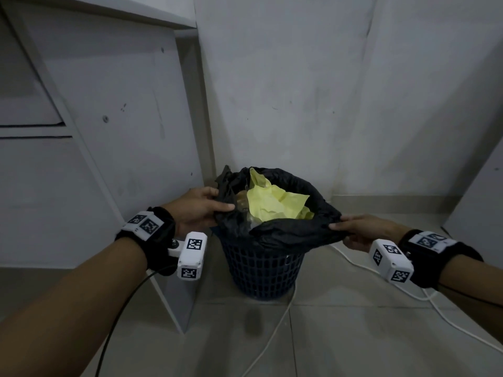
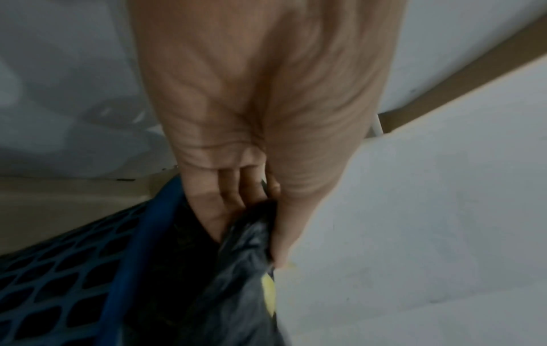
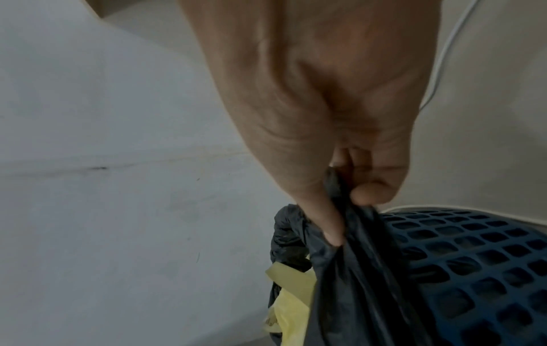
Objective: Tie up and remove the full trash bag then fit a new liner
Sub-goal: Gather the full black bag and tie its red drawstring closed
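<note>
In the corner of a tiled floor [image 1: 353, 336], head view: a dark blue lattice bin [image 1: 262, 270] stands against the wall [image 1: 299, 91], beside a white cabinet panel [image 1: 122, 126]. A black trash bag [image 1: 285, 229] lines the bin, its rim pulled up and outward; crumpled yellow waste [image 1: 275, 205] fills the open mouth. The left hand [image 1: 198, 208] holds the bag's left edge, thumb on top. The right hand [image 1: 364, 229] pinches the right edge. A white cable [image 1: 353, 263] runs along the floor behind the bin.

Left wrist view: the left hand [image 2: 251, 163] closes its grip on bunched black bag [image 2: 236, 281] film, fingers under, thumb over, just above the bin [image 2: 74, 269] rim.

Right wrist view: the right hand [image 3: 334, 140] clamps a fold of bag [image 3: 355, 269] between thumb and curled forefinger; yellow waste [image 3: 290, 299] shows below, the bin [image 3: 473, 257] alongside.
</note>
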